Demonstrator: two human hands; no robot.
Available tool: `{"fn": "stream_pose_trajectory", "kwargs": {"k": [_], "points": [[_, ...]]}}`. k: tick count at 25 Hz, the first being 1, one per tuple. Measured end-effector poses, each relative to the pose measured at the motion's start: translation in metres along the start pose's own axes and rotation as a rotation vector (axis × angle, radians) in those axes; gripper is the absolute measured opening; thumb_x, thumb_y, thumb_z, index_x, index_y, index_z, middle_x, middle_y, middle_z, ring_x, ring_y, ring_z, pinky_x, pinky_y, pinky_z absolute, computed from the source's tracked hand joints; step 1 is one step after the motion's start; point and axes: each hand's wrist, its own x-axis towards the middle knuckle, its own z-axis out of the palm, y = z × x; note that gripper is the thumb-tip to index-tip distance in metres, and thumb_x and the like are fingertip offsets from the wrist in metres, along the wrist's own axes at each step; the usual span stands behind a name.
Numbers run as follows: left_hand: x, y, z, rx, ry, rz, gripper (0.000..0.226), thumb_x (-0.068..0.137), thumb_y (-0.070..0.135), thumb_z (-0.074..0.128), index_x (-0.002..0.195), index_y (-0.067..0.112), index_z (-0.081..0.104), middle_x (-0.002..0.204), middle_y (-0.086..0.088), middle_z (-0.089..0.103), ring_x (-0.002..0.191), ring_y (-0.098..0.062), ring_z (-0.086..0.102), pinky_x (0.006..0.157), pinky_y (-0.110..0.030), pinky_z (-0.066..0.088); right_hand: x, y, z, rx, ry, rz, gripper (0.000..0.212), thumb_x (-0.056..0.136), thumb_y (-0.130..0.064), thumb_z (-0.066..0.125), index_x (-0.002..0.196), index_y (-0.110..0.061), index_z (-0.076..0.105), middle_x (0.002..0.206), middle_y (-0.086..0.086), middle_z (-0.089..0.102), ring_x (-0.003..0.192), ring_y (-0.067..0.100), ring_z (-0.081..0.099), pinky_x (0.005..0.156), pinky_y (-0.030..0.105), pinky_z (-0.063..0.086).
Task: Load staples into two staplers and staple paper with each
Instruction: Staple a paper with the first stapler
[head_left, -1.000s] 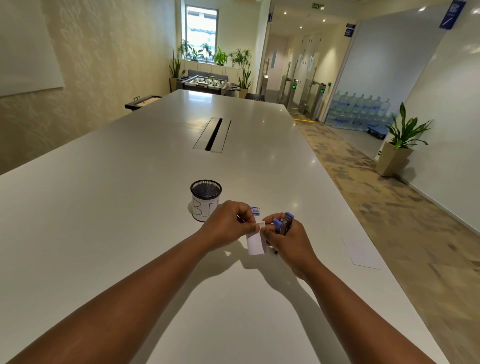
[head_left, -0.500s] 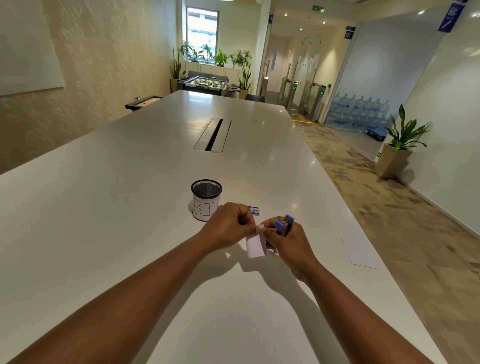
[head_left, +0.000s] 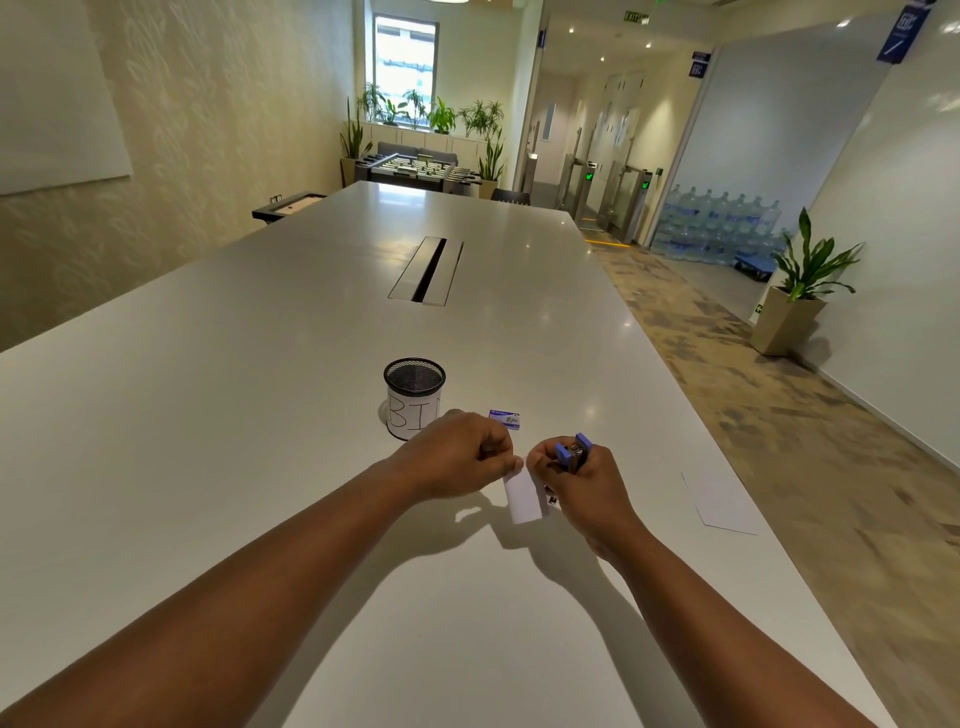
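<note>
**What the hands and frame edges conceal**

The right hand (head_left: 582, 486) covers most of the blue stapler (head_left: 573, 453); only its upper end shows. A small dark item (head_left: 551, 500) by the paper slip (head_left: 523, 496) is too small to identify. The left hand (head_left: 462, 452) hides part of the mesh cup (head_left: 414, 395)'s lettering. Print on the staple box (head_left: 505, 419) is illegible. The desk (head_left: 260, 389)'s near edge is cut off.

I see a glossy smooth white table (head_left: 260, 415), black wire-mesh cup (head_left: 414, 378) with paper label, blue plastic and metal stapler (head_left: 573, 453), matt white paper slip (head_left: 523, 496).
</note>
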Motion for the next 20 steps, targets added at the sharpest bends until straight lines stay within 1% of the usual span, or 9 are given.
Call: {"fn": "stream_pose_trajectory", "kwargs": {"k": [2,4,6,8,11,13,15,17,20], "points": [[0.001,-0.002,-0.002,-0.023,-0.002,0.002,0.026,0.085,0.047,0.072,0.077,0.023,0.068,0.069,0.006,0.069,0.064,-0.011,0.062,0.061,-0.033,0.052,0.001,0.001,0.000,-0.031,0.013,-0.014,0.019,0.093,-0.011,0.067,0.079,-0.023,0.072,0.065,-0.007,0.066,0.058,0.006,0.055,0.055,0.019,0.047],[0.000,-0.002,0.002,-0.056,-0.025,-0.024,0.026,0.079,0.048,0.078,0.079,0.025,0.065,0.073,0.009,0.069,0.063,-0.006,0.061,0.060,-0.027,0.052,0.002,0.002,0.001,-0.042,0.014,-0.020,0.021,0.093,-0.012,0.067,0.078,-0.025,0.072,0.065,-0.007,0.067,0.059,0.008,0.055,0.056,0.020,0.048],[-0.003,-0.004,0.009,-0.167,-0.025,-0.071,0.028,0.076,0.041,0.083,0.080,0.023,0.061,0.072,0.011,0.067,0.058,-0.002,0.054,0.058,-0.020,0.048,0.002,0.004,0.002,-0.029,-0.005,-0.020,0.022,0.093,-0.012,0.067,0.077,-0.025,0.072,0.066,-0.006,0.067,0.060,0.007,0.057,0.058,0.020,0.049],[-0.006,-0.006,0.014,-0.300,-0.022,-0.076,0.028,0.080,0.034,0.081,0.080,0.017,0.058,0.066,0.013,0.059,0.054,-0.003,0.046,0.055,-0.018,0.042,0.001,0.003,0.002,-0.011,-0.026,-0.030,0.022,0.093,-0.011,0.067,0.077,-0.025,0.073,0.067,-0.006,0.068,0.060,0.004,0.058,0.058,0.017,0.050],[-0.007,-0.006,0.013,-0.210,-0.061,0.003,0.031,0.087,0.038,0.070,0.080,0.018,0.048,0.061,0.013,0.048,0.054,-0.005,0.036,0.053,-0.019,0.036,0.001,0.001,0.001,-0.037,-0.047,-0.041,0.018,0.093,-0.014,0.067,0.078,-0.023,0.072,0.070,0.004,0.067,0.061,0.006,0.056,0.058,0.018,0.049],[-0.007,-0.007,0.012,-0.160,-0.068,0.028,0.030,0.088,0.038,0.069,0.081,0.019,0.047,0.062,0.012,0.048,0.054,-0.006,0.035,0.053,-0.021,0.035,0.000,0.001,0.002,-0.036,-0.043,-0.029,0.019,0.094,-0.013,0.067,0.078,-0.022,0.072,0.072,0.007,0.068,0.061,0.008,0.057,0.058,0.020,0.049],[-0.006,-0.007,0.016,-0.310,-0.046,-0.028,0.026,0.086,0.030,0.074,0.082,0.017,0.051,0.062,0.014,0.053,0.053,-0.005,0.040,0.052,-0.018,0.037,0.000,0.000,0.002,0.005,-0.033,-0.004,0.020,0.094,-0.011,0.067,0.078,-0.022,0.072,0.071,0.004,0.069,0.062,0.008,0.060,0.058,0.020,0.050],[-0.008,-0.004,0.020,-0.555,0.004,-0.142,0.024,0.082,0.018,0.079,0.087,0.014,0.056,0.062,0.012,0.058,0.054,-0.008,0.049,0.055,-0.018,0.045,0.001,-0.002,0.002,0.075,-0.021,0.008,0.021,0.094,-0.008,0.066,0.076,-0.018,0.071,0.068,-0.001,0.068,0.061,0.007,0.062,0.056,0.018,0.050],[-0.008,0.002,0.024,-0.906,0.091,-0.317,0.030,0.079,0.005,0.082,0.102,0.010,0.063,0.067,0.000,0.064,0.067,-0.017,0.064,0.073,-0.033,0.061,0.002,-0.004,0.000,0.145,-0.006,0.002,0.019,0.094,-0.006,0.064,0.076,-0.011,0.069,0.066,-0.001,0.066,0.058,0.009,0.059,0.054,0.020,0.048]]}}
